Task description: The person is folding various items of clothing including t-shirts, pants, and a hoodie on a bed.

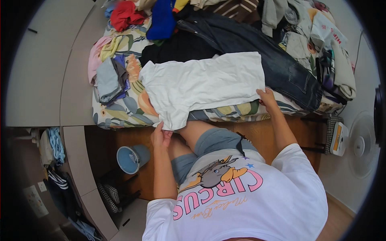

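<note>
A white T-shirt (pixel 209 82) lies stretched sideways along the near side of the bed, its sleeves and neck to the left and its hem to the right. My left hand (pixel 162 136) grips the near sleeve, which hangs a little over the bed's edge. With my right hand (pixel 267 99) I pinch the near corner of the hem. Under and behind the shirt are dark blue jeans (pixel 277 60) and a black garment (pixel 173 48). The far side of the shirt rests on them.
A flowered sheet (pixel 130 102) covers the bed. Folded grey clothes (pixel 107 80) sit at its left, a red garment (pixel 125 16) and blue garment (pixel 161 20) farther back. More clothes (pixel 343 72) pile up at right. A blue bucket (pixel 130 158) and white fan (pixel 359 145) stand below.
</note>
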The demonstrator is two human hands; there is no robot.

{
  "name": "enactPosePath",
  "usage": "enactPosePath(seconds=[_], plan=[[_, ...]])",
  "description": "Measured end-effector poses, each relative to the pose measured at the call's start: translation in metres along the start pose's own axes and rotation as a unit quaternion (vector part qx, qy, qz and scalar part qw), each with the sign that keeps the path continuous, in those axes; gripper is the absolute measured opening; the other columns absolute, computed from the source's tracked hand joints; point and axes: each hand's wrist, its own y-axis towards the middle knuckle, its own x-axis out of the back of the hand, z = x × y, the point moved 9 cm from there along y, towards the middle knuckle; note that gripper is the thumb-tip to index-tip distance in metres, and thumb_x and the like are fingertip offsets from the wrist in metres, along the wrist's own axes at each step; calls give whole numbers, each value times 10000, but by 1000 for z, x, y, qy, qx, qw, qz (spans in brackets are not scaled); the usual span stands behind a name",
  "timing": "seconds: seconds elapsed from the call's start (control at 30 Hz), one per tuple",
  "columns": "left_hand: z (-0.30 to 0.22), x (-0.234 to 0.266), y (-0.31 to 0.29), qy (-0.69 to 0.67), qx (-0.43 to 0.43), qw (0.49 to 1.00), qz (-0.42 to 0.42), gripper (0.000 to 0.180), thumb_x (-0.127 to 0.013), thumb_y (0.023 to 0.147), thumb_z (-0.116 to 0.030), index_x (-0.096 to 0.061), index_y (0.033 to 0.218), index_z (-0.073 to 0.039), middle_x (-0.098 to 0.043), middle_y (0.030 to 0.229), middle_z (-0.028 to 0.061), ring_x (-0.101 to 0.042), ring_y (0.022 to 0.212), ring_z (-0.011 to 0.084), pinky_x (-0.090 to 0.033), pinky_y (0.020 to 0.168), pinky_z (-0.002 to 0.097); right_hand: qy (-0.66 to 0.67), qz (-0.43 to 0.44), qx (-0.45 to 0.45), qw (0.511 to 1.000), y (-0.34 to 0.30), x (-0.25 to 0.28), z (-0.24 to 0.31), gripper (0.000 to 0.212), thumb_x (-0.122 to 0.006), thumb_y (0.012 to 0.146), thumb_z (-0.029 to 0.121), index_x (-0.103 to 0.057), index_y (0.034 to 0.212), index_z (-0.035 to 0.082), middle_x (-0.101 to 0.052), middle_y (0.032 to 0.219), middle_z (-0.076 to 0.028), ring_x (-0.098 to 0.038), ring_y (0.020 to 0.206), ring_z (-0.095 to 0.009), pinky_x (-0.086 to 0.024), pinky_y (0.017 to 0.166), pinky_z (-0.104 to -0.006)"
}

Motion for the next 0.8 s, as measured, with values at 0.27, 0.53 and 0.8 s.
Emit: enactPosePath(seconds=[0.27, 0.53, 0.8], plan=[[-162, -47, -201, -19, -313, 946, 89, 374, -499, 881, -198, -461, 1183, 20, -546, 1168, 178, -547, 1068, 302, -452, 913, 462, 378, 81, 144, 911, -131, 111, 189, 337, -589, 807, 222, -557, 1029, -29, -627, 914, -111, -618, 823, -211, -484, 797, -326], [-175, -77, -164, -108, -268, 950, 123, 190, -549, 865, -128, -547, 1030, -33, -612, 961, 91, -603, 885, 215, -491, 800, 387, 427, 133, 150, 882, -113, 82, 215, 231, -596, 840, 189, -590, 988, 12, -623, 901, -67, -603, 861, -153, -474, 790, -303], [-209, -83, -245, -118, -418, 888, 152, 345, -472, 903, -166, -444, 1219, -30, -531, 1166, 145, -536, 1074, 280, -446, 916, 477, 478, 162, 278, 817, -139, 117, 239, 388, -499, 910, 218, -460, 1228, -1, -541, 1203, -129, -521, 1114, -219, -398, 966, -367]])
